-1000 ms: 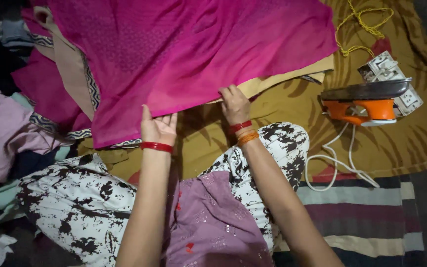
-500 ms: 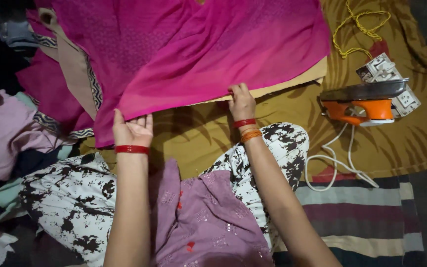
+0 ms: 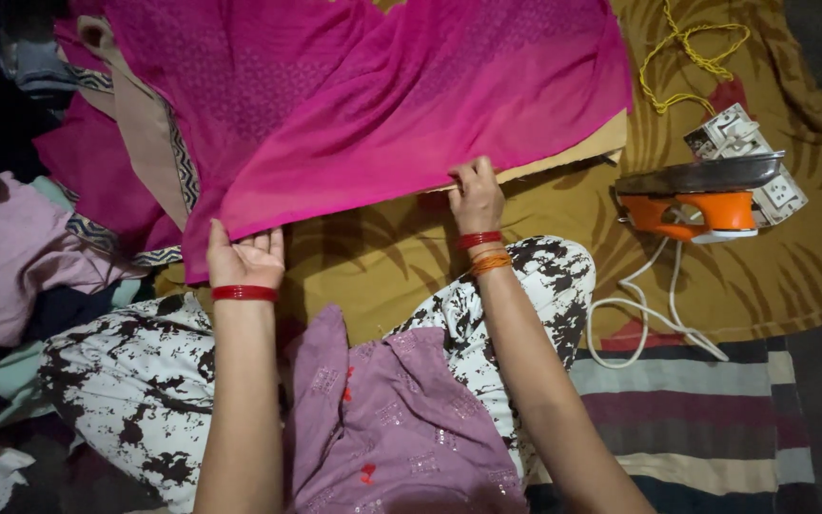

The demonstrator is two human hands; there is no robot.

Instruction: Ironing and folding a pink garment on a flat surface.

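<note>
A large bright pink cloth (image 3: 382,105) lies spread over a mustard-brown patterned sheet (image 3: 401,266) on the floor. My left hand (image 3: 244,252), with a red bangle at the wrist, grips the cloth's lower left corner. Further right along the same bottom edge, my right hand (image 3: 476,195), wearing red and orange bangles, pinches the hem. A tan lining with a black-and-white border (image 3: 159,152) shows under the cloth at the left.
An orange electric iron (image 3: 696,200) rests on its side at the right, its white cord (image 3: 654,324) looping toward me, beside a white socket box (image 3: 749,152) and yellow cord (image 3: 687,57). Piled clothes (image 3: 21,257) sit at the left. A striped mat (image 3: 696,419) lies lower right.
My left hand has slid leftward along the cloth's edge to its corner, stretching the hem out. My right hand stayed on the edge.
</note>
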